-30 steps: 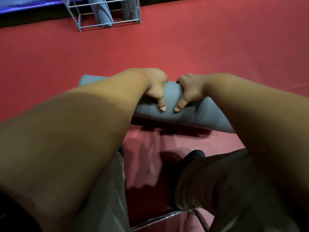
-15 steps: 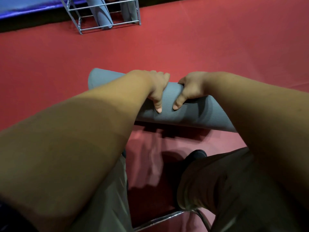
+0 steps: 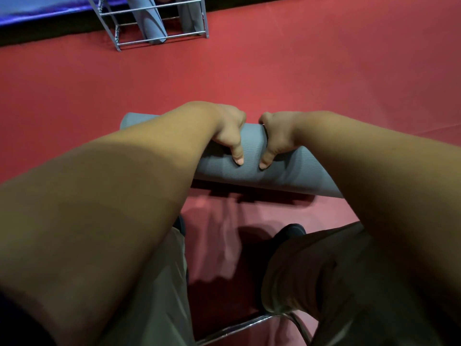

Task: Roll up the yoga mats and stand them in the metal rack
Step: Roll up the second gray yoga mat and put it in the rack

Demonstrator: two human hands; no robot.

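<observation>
A rolled grey yoga mat [image 3: 252,148] lies crosswise above the red floor in front of me, held off the ground with its shadow below. My left hand [image 3: 228,132] grips the roll at its middle, fingers curled over the top and thumb on the near side. My right hand [image 3: 277,138] grips it just beside the left, fingers curled the same way. My forearms hide both ends of the roll in part. The metal rack [image 3: 159,37] stands at the far top left with two rolled grey mats [image 3: 152,23] upright in it.
Red floor covering [image 3: 299,78] spreads all around. A blue mat [image 3: 37,11] and a dark strip run along the far top edge. My legs and a dark shoe [image 3: 290,231] are below, with a chrome chair frame [image 3: 249,323] at the bottom.
The roll has shifted a little to the right and farther from me, with both hands still gripping it. The rack shows larger and nearer in the view.
</observation>
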